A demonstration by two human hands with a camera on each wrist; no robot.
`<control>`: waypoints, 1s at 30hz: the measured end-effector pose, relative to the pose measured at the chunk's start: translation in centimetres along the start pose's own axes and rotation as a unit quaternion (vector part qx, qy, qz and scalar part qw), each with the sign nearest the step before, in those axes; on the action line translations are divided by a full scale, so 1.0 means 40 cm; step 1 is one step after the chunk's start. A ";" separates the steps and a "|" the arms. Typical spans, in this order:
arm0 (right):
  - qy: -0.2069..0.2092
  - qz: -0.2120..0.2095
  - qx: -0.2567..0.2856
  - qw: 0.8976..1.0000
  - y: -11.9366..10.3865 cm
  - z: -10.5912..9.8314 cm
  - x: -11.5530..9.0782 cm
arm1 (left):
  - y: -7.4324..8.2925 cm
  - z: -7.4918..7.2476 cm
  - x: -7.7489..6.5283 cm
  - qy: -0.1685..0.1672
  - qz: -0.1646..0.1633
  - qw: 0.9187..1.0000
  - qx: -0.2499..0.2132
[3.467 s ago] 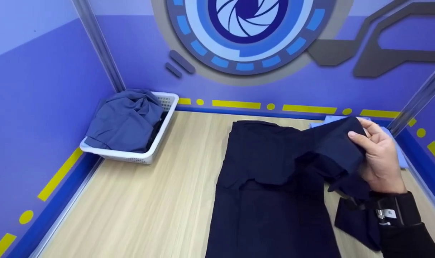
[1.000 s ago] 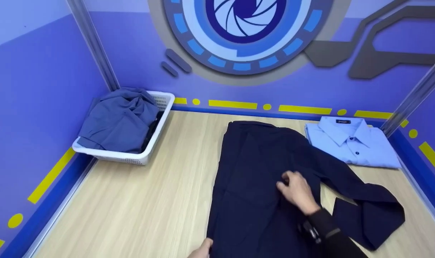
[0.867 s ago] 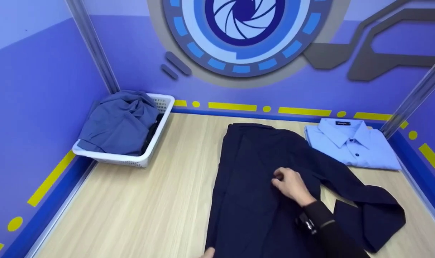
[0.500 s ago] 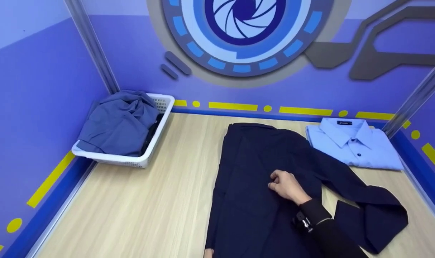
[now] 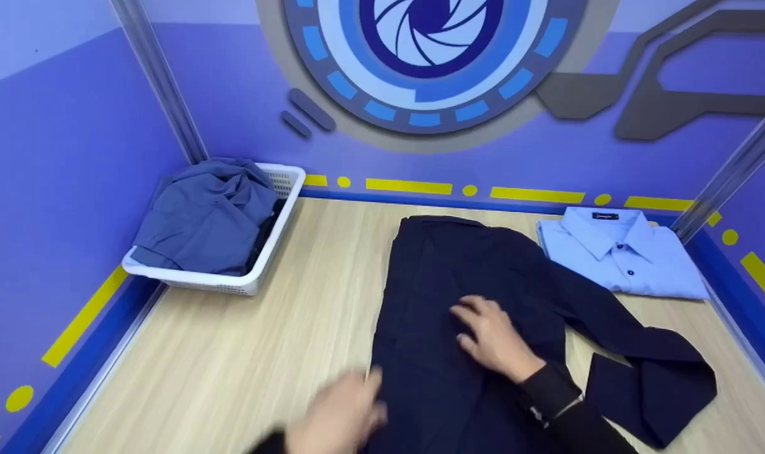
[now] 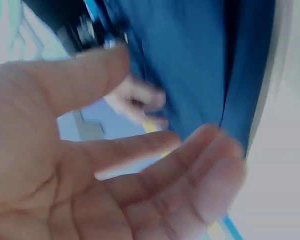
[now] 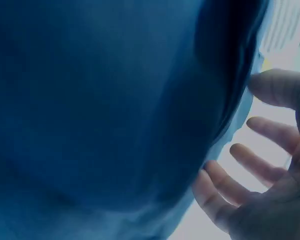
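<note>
A dark navy long-sleeved shirt [image 5: 439, 284] lies flat on the table, its left side folded in a straight edge. One sleeve [image 5: 666, 372] bends out to the right. My left hand [image 5: 338, 413], blurred, is at the shirt's left edge; the left wrist view shows its fingers [image 6: 205, 170] loosely bent with nothing between them and the thumb. Over the middle of the shirt is my right hand [image 5: 496, 340], fingers spread. In the right wrist view those fingers [image 7: 260, 165] are apart and hold no cloth. The shirt's lower end is cut off by the frame.
A white basket [image 5: 275, 249] with a crumpled grey-blue garment [image 5: 206, 221] and something black stands at the back left. A folded light blue shirt [image 5: 660, 268] lies at the back right. Purple panels enclose the wooden table [image 5: 263, 353].
The raised sleeve end was let go and now lies at the right, uncovering the light blue shirt. My left hand left the lower edge and moved up; my right hand's fingers spread.
</note>
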State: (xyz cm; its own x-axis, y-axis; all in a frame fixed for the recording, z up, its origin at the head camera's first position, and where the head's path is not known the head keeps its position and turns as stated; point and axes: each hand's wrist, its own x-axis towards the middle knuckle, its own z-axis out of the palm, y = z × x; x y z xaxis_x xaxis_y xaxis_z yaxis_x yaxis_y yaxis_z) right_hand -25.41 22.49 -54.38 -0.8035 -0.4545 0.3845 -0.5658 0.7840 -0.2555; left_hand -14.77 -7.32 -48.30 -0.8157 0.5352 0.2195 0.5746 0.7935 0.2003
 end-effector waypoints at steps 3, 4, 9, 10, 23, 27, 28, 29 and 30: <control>-0.020 -0.048 -0.014 0.999 -0.029 0.001 -0.010 | -0.045 -0.018 0.108 0.045 0.031 0.998 0.014; -0.033 -0.054 -0.011 0.998 -0.039 0.001 -0.013 | -0.063 -0.020 0.155 0.038 0.032 0.999 0.010; -0.099 -0.053 -0.001 0.994 -0.065 -0.002 -0.027 | -0.128 0.016 0.356 -0.081 -0.046 0.995 -0.040; -0.108 -0.050 0.001 0.993 -0.065 -0.003 -0.030 | -0.140 0.031 0.388 -0.097 -0.059 0.992 -0.046; -0.111 -0.050 0.010 0.992 -0.066 -0.016 -0.041 | -0.300 0.171 0.643 -0.077 -0.179 0.951 -0.239; -0.100 -0.058 -0.002 0.993 -0.062 -0.018 -0.043 | -0.337 0.193 0.666 -0.048 -0.200 0.928 -0.311; -0.097 -0.056 -0.004 0.994 -0.059 -0.018 -0.043 | -0.346 0.195 0.669 -0.040 -0.213 0.920 -0.328; -0.095 -0.050 -0.006 0.994 -0.055 -0.019 -0.044 | -0.353 0.196 0.671 -0.021 -0.222 0.914 -0.338; -0.092 -0.044 -0.010 0.995 -0.051 -0.020 -0.045 | -0.362 0.197 0.674 -0.009 -0.235 0.908 -0.347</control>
State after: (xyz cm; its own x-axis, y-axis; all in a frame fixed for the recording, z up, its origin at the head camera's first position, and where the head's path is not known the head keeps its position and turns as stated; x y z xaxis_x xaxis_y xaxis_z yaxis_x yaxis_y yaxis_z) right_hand -22.64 22.05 -53.83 -0.7719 -0.5909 0.2346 -0.6337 0.7445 -0.2101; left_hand -45.60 -2.10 -52.80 -0.9788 0.1956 -0.0605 0.0621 0.5652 0.8226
